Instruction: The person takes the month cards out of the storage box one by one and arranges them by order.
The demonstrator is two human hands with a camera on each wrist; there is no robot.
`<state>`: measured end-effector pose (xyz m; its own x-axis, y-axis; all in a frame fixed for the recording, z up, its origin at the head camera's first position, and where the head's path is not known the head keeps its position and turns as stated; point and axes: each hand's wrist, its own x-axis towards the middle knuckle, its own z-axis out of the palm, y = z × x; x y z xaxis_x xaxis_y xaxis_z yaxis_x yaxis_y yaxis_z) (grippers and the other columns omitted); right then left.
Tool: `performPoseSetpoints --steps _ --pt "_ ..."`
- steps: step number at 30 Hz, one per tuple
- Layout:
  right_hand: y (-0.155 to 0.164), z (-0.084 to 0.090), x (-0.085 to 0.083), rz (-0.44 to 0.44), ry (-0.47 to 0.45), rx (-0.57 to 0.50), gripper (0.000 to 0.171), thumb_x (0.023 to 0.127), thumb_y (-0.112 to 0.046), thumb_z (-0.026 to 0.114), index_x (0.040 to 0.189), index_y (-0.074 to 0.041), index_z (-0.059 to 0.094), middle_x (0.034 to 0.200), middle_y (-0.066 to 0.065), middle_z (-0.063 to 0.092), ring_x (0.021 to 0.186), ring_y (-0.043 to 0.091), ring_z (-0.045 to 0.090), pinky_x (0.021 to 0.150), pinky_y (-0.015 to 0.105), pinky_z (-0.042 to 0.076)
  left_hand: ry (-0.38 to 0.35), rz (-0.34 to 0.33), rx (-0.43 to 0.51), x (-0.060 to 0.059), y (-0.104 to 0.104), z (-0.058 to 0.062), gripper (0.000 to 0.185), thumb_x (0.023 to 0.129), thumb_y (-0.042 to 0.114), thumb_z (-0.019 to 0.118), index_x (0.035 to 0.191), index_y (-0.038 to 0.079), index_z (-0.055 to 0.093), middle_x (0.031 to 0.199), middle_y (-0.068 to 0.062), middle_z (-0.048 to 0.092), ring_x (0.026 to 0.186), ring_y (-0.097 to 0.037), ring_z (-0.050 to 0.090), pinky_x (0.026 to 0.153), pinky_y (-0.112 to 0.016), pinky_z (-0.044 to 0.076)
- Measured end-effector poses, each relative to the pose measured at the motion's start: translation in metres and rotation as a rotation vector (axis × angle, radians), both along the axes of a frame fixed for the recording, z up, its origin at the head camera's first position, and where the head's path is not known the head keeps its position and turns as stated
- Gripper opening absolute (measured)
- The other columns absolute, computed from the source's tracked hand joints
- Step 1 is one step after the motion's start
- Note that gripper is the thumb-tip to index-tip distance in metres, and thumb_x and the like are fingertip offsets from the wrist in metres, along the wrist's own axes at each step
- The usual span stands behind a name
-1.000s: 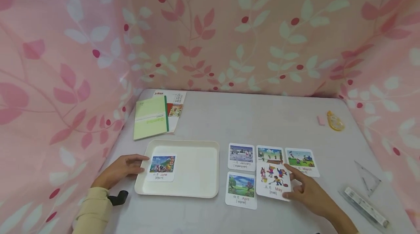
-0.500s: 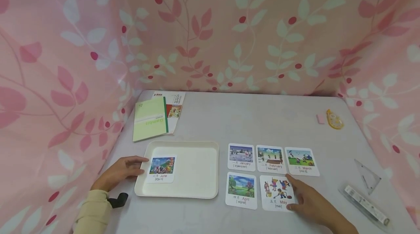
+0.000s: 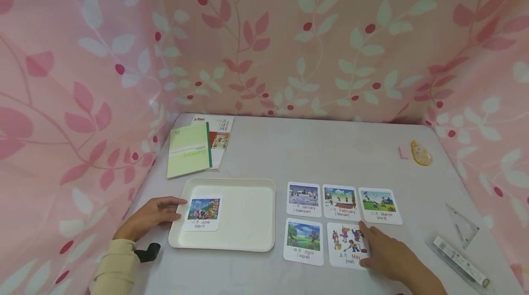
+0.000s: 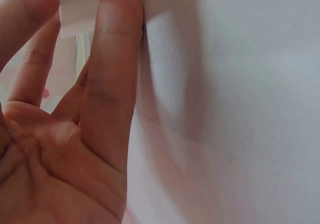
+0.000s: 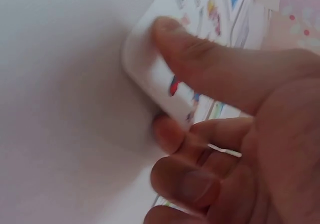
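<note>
A white tray [image 3: 248, 235] lies at the front left of the table with a June picture card [image 3: 202, 212] in its left part. My left hand [image 3: 175, 207] touches the tray's left rim [image 4: 80, 9] with straight fingers [image 4: 110, 84]. To the right lie the January [image 3: 304, 199], February [image 3: 340, 201] and March [image 3: 379, 205] cards in a row, with the April card [image 3: 303, 241] below them. Beside April lies the May card [image 3: 345, 244]. My right hand [image 3: 372, 245] pinches its right edge, thumb [image 5: 200, 59] on top of the May card [image 5: 165, 59], curled fingers at its edge.
A green notebook [image 3: 189, 155] lies on a booklet [image 3: 221, 136] at the back left. A pink eraser [image 3: 403, 151] and yellow correction tape [image 3: 421, 153] sit at the back right. A clear set square [image 3: 463, 226] and ruler [image 3: 458, 260] lie front right. Pink leaf-print curtains enclose the table.
The May card, tilted over February a second ago, was drawn toward me and now lies straight beside April. My right hand came with it. The left hand stayed at the tray.
</note>
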<state>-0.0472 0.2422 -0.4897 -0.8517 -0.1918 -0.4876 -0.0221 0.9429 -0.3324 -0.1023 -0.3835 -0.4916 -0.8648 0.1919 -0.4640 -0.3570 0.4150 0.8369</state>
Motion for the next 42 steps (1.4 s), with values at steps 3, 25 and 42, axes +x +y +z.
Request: performPoseSetpoints --steps 3,25,42 --pt "-0.005 0.001 -0.001 -0.005 -0.012 0.037 0.101 0.074 -0.038 0.091 0.151 0.004 0.044 0.129 0.021 0.060 0.086 0.024 0.058 0.082 0.055 0.054 -0.008 0.008 0.005 0.000 -0.001 -0.001 0.051 0.091 0.012 0.077 0.138 -0.004 0.061 0.129 -0.022 0.065 0.097 -0.026 0.064 0.079 -0.038 0.054" --pt "-0.057 0.053 -0.050 0.029 0.366 -0.516 0.085 0.093 -0.036 0.078 0.160 -0.007 0.032 0.100 0.000 0.057 0.067 0.008 0.049 0.054 0.025 0.043 0.010 -0.018 0.071 0.004 -0.002 -0.007 0.050 0.091 0.010 0.077 0.136 -0.005 0.061 0.131 -0.022 0.065 0.100 -0.024 0.065 0.079 -0.037 0.056" --pt "-0.339 0.003 -0.091 0.162 -0.008 -0.526 0.090 0.077 -0.036 0.092 0.155 -0.020 0.049 0.118 0.006 0.072 0.104 0.019 0.067 0.091 0.035 0.053 0.023 -0.010 0.045 0.005 -0.002 -0.009 0.050 0.092 0.012 0.075 0.138 -0.004 0.060 0.128 -0.020 0.063 0.095 -0.027 0.066 0.078 -0.040 0.057"
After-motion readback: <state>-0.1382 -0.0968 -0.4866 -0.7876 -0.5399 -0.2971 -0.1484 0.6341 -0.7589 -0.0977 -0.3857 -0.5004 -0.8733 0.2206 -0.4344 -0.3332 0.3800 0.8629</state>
